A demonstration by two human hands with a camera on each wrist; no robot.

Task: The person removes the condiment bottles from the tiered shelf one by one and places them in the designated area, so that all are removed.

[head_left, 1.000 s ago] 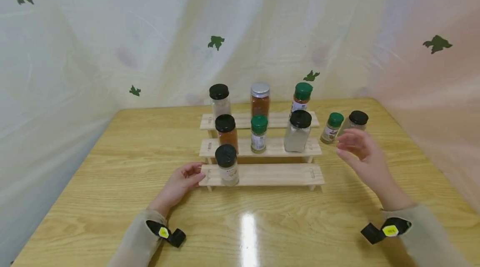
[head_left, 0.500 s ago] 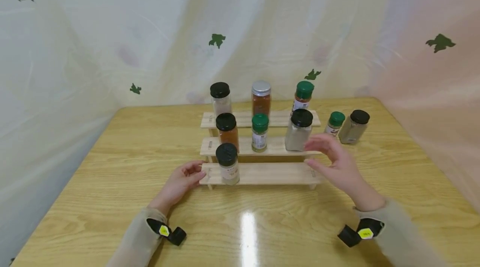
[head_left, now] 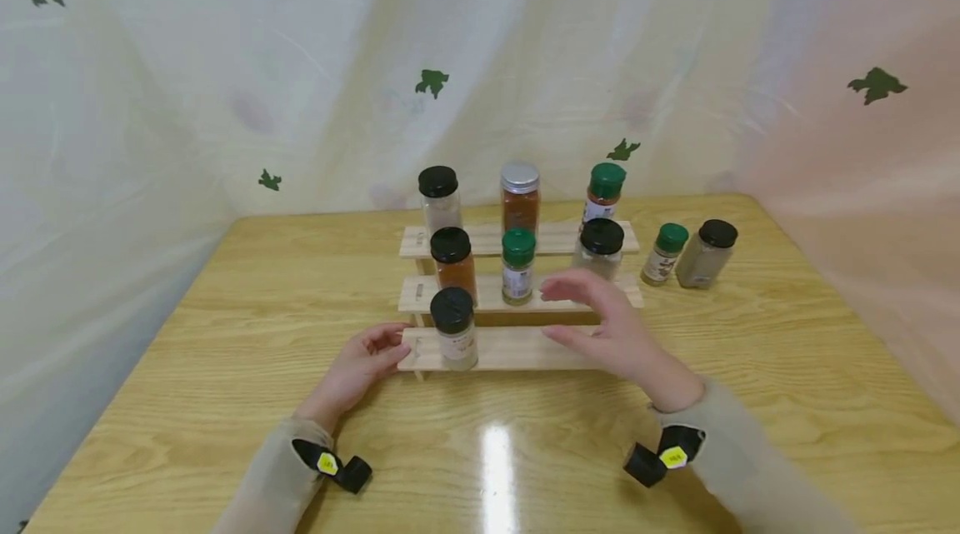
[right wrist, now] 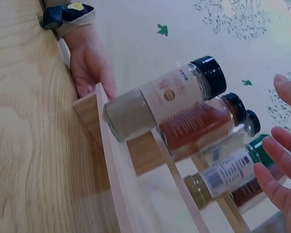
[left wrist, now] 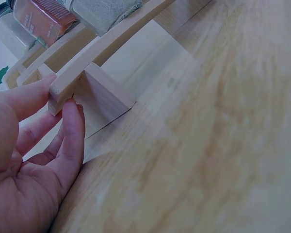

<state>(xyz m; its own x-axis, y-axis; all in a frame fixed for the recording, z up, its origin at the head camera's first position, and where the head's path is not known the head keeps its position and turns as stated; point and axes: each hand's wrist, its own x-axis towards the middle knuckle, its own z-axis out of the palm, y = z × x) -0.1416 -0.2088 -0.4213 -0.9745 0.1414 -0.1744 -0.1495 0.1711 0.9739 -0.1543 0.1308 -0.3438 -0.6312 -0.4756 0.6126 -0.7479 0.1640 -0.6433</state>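
Observation:
A three-step wooden rack (head_left: 517, 347) stands mid-table with several spice jars on it. On the lowest step there is only a black-lidded jar (head_left: 454, 329) of grey powder, at the left. My left hand (head_left: 358, 367) rests on the table, its straight fingers (left wrist: 70, 127) touching the left end of that step (left wrist: 82, 73). My right hand (head_left: 609, 332) hovers open over the right part of the lowest step, holding nothing, its fingers spread in front of the large black-lidded pale jar (head_left: 600, 247). In the right wrist view the fingertips (right wrist: 280, 162) are apart from the jars (right wrist: 155, 104).
Two jars stand on the table right of the rack: a small green-lidded one (head_left: 663, 252) and a black-lidded grey one (head_left: 705, 252). A white leaf-print curtain (head_left: 225, 84) closes the back and sides. Bare glossy tabletop (head_left: 495, 451) lies in front.
My right hand has swept left from beside the two loose jars to above the lowest step. The left hand and all jars have stayed put.

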